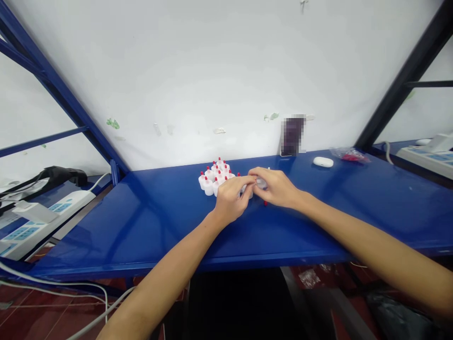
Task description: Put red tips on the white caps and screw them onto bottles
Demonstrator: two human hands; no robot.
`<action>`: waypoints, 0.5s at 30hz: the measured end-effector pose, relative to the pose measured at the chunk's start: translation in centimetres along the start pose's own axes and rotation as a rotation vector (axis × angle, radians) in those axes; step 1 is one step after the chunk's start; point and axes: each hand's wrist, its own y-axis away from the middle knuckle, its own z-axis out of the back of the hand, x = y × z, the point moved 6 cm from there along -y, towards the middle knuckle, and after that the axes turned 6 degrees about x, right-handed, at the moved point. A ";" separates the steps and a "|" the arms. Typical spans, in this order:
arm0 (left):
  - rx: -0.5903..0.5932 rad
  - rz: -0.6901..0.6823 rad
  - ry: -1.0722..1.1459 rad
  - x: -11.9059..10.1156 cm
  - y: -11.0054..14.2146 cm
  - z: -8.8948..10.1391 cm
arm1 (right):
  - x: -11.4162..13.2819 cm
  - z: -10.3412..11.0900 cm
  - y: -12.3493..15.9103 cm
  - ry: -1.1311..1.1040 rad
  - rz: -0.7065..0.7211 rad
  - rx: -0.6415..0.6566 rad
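Note:
My left hand (232, 196) and my right hand (278, 187) meet over the blue table, fingertips pressed together. A small white squeeze bottle (261, 183) shows between the closed fingers of my right hand, seemingly lying tilted. The thumb and forefinger of my left hand pinch at one end of it; whatever is between them is hidden. Left of my hands stands a cluster of white bottles with red caps (208, 186), upright and close together. Another white bottle (249, 191) is partly covered by my left fingers. Beneath my right hand lies a red cap (265, 203).
On the blue table (148, 222), a phone (292, 137) leans against the wall at the back. A white case (323, 162) and a plastic bag with red pieces (351, 156) lie at the right. Power strips (53, 219) and cables are at the left.

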 end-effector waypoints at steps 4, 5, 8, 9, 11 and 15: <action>0.112 -0.028 0.088 -0.6 0.1 -0.3 | 0.2 1.1 0.2 -0.030 0.021 -0.145; 0.137 -0.037 0.118 -0.8 0.1 -0.3 | 0.3 1.2 0.2 -0.032 0.035 -0.164; 0.171 -0.038 0.193 -0.9 0.2 -0.4 | 0.2 1.2 0.2 -0.044 0.075 -0.166; 0.166 -0.039 0.206 -0.8 0.2 -0.4 | 0.2 1.2 0.1 -0.057 0.084 -0.155; 0.133 -0.039 0.206 -0.8 0.1 -0.4 | 0.1 1.5 0.1 -0.086 0.081 -0.150; 0.056 0.003 0.133 -0.5 -0.1 -0.1 | -1.1 2.8 0.2 -0.134 -0.068 -0.220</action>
